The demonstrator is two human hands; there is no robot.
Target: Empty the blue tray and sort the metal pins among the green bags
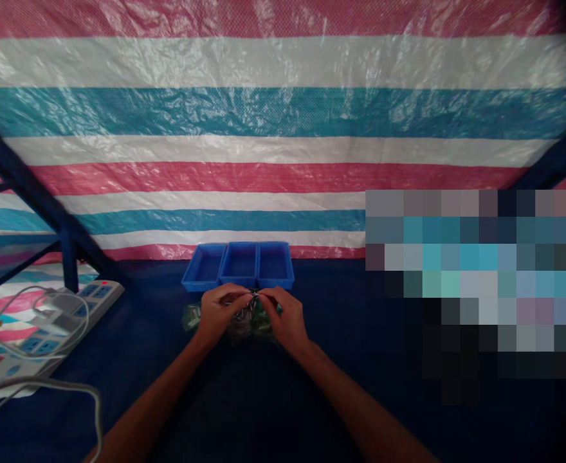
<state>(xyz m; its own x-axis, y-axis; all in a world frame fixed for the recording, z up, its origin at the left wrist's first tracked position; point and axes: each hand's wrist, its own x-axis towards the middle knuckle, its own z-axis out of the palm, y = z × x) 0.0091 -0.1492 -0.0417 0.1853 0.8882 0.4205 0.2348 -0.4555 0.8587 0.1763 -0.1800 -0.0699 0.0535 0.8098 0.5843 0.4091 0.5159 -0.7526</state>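
Note:
My left hand (pixel 220 314) and my right hand (pixel 286 315) meet fingertip to fingertip in the middle of the view. Both are pinched closed around a tiny pale piece (pixel 255 294), too small for me to name. Directly below my fingers lie clear plastic bags (pixel 243 328) with small dark and metallic-looking parts in them. A greenish bag (pixel 193 316) pokes out to the left of my left hand. Just beyond my hands stand three joined blue trays (pixel 238 283), and their insides show plain blue.
On the left lies a white power strip (pixel 107 292) with a plugged-in adapter and looping grey cables (pixel 71 381). Dark blue frame bars (pixel 69 257) rise at the side. A striped plastic sheet (pixel 225 148) hangs behind the dark blue table (pixel 334 308). Pixelation hides the right side.

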